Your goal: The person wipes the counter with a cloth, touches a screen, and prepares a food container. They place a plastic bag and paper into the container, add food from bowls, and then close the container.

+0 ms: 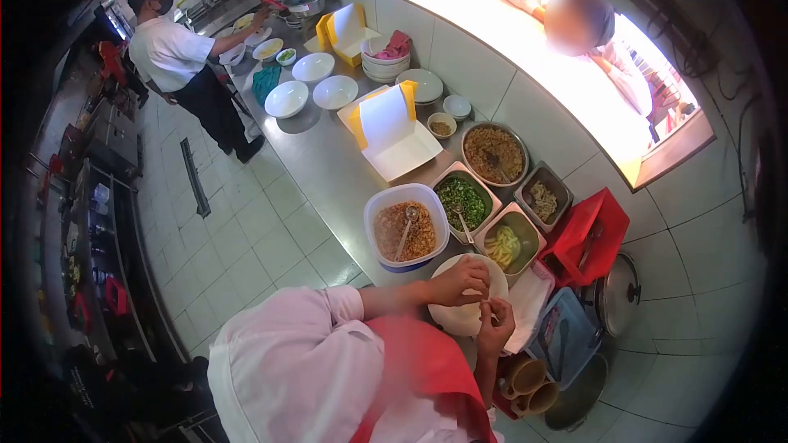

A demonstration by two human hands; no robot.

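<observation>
Over a white round bowl (450,321) at the counter's near end, my left hand (461,280) is closed with its fingers curled down. Just beside it my right hand (496,325) is pinched, its fingertips close to the left ones. Whatever is between the fingers is too small to make out. Next to the bowl stands a white plastic tub (380,228) of brown crumbly food with a ladle (408,230) in it. Beyond lie a metal pan of chopped green herbs (456,197) with a spoon and a pan of pale yellow-green slices (502,244).
A red basket (587,234), a blue tray (561,336) and brown mugs (525,377) sit at the right. Farther along are an open takeaway box (394,135) and several white bowls (287,99). A co-worker (172,57) stands far left; another person (574,25) leans at the hatch.
</observation>
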